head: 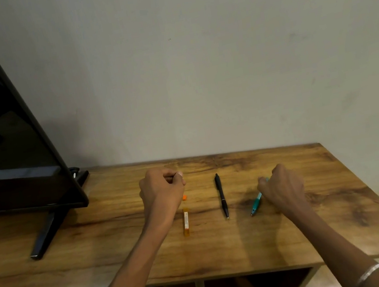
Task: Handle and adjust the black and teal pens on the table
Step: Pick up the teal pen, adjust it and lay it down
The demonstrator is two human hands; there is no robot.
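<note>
Wooden table point(226, 245) against a pale wall. Black pen point(221, 195) flat at centre, untouched, tip toward the near edge. Teal pen point(256, 203) to its right, slanted, upper end under the right hand point(283, 188), fingers curled closed around it. Left hand point(160, 191) fisted above the table, fingers closed, contents not discernible. Orange marker point(186, 221) just beside the left wrist, small orange cap point(184, 197) near it. Television point(0, 126) on a stand at far left. Silver bangle point(370, 274) on the right wrist.

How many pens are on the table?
2. The slim black click pen lies alone mid-table. The teal plastic pen lies to its right, upper end under the right hand. The yellow-orange tube near the left hand may be something else.
</note>
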